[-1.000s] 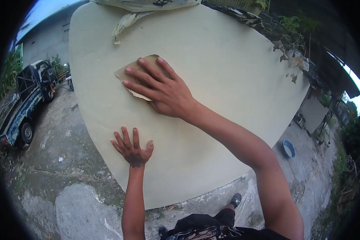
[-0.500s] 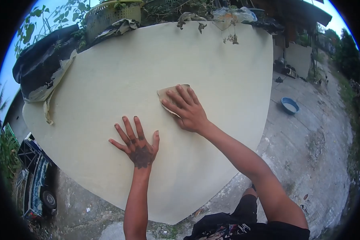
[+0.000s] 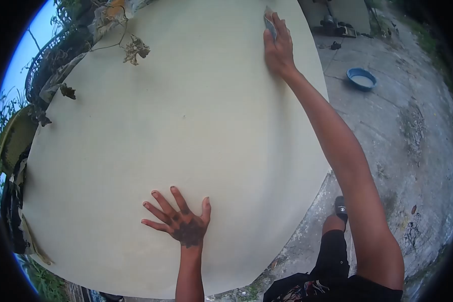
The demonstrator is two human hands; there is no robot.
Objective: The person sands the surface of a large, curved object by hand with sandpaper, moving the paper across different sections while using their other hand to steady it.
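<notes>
The left hand [image 3: 180, 222] lies flat and released on a large pale cream board [image 3: 176, 126], fingers spread, palm down, grasping nothing. It sits near the board's near edge. A dark mark shows on the back of this hand.

The right hand [image 3: 278, 48] is stretched out at full arm's reach to the board's far right portion, well apart from the left hand. Its fingers press a sheet of sandpaper [image 3: 270, 21] flat against the board surface; only a small part of the sheet shows beyond the fingertips.

Dried leaves [image 3: 134, 49] hang over the board's far edge, well to the left of the right hand. A blue basin [image 3: 361, 78] stands on the concrete ground [image 3: 402, 131], to the right of the right forearm. One dark sandal [image 3: 341, 207] shows below the right arm, just off the board's edge.
</notes>
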